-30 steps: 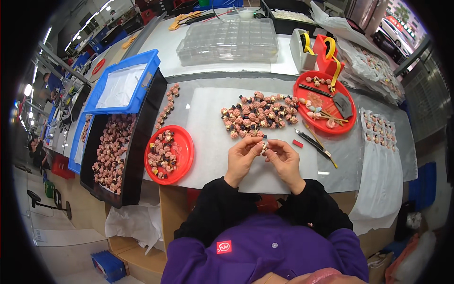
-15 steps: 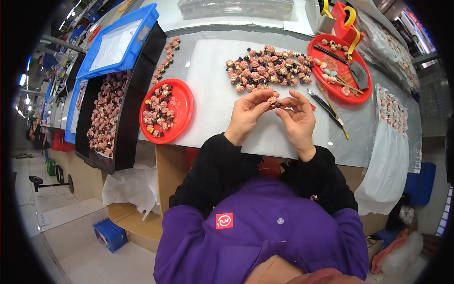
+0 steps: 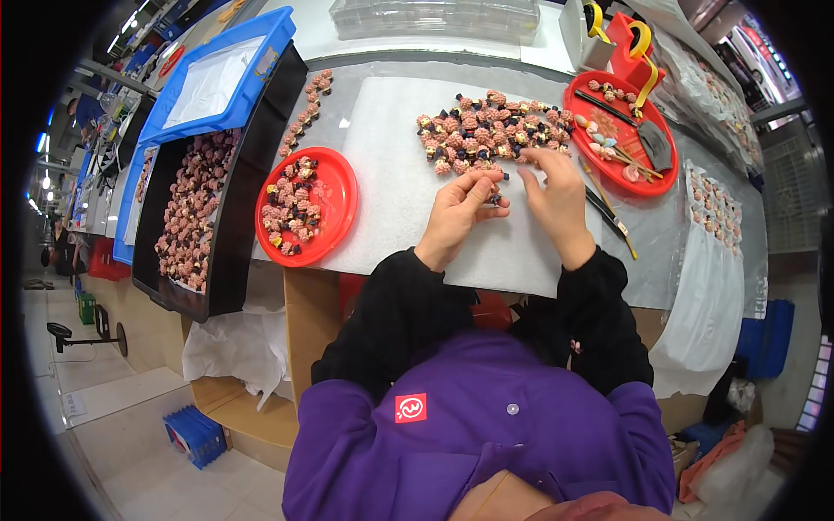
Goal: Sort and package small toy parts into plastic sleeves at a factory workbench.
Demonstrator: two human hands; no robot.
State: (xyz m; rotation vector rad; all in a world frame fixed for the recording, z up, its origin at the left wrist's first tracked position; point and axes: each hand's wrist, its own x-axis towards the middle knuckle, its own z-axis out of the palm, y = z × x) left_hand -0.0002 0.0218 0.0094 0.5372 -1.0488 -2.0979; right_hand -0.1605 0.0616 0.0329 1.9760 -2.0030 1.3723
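Observation:
My left hand [image 3: 453, 219] is closed on a small pink and dark-blue figurine [image 3: 495, 199], pinched at the fingertips and partly hidden by them. My right hand [image 3: 558, 198] is apart from it, with fingers spread at the near edge of a pile of similar pink figurines [image 3: 486, 130]. These are knobbly and pink, with dark-blue and yellow parts. The pile rests on a white foam sheet [image 3: 382, 187] on the table. Just right of my right hand lie black tweezers [image 3: 601, 207] and a thin brush [image 3: 621, 227].
To the left stand a red plate [image 3: 337, 213] with more figurines and a black crate [image 3: 233, 252] filled with them. A blue tray [image 3: 265, 74] sits atop it. At the right are a red plate [image 3: 665, 178] with tools, a tape dispenser [image 3: 630, 52] and wrapped figurines [image 3: 714, 208].
My right hand has let go of the figurine and moved right and up to the pile's edge, its fingers opening. The left hand keeps the figurine, now turned and slightly lower.

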